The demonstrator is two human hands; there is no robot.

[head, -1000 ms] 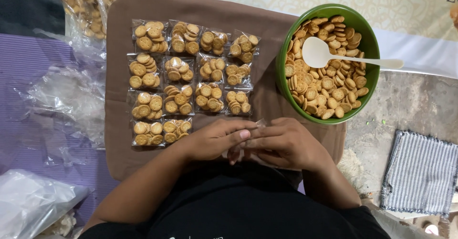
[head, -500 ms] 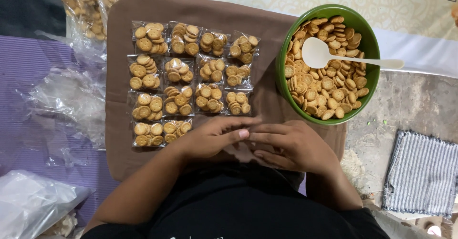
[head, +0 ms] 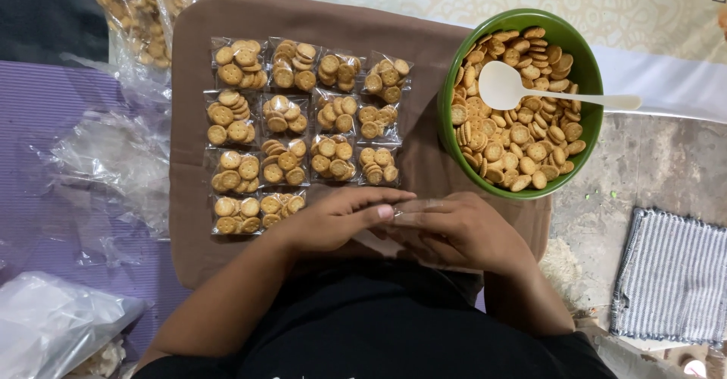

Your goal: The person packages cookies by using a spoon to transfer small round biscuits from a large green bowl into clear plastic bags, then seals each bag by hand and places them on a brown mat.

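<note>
My left hand (head: 341,220) and my right hand (head: 462,231) meet fingertip to fingertip over the near edge of a brown board (head: 189,197). Both pinch a small clear plastic bag (head: 407,205), mostly hidden by the fingers. Just beyond my left hand lie several sealed clear packets of small round biscuits (head: 303,133), set in neat rows on the board. Beyond my right hand stands a green bowl (head: 443,114) full of loose biscuits (head: 522,133), with a white spoon (head: 507,87) lying on them.
Empty clear plastic bags (head: 106,159) are piled on a purple mat (head: 38,121) at the left. A large bag of biscuits (head: 136,15) lies at the top left, a white plastic bag (head: 53,322) at the bottom left. A striped cloth (head: 666,273) lies on the concrete floor at the right.
My hands have shifted slightly while working the small bag; my left fingers now lie flatter across it, and less of the plastic shows. Nothing else has moved.
</note>
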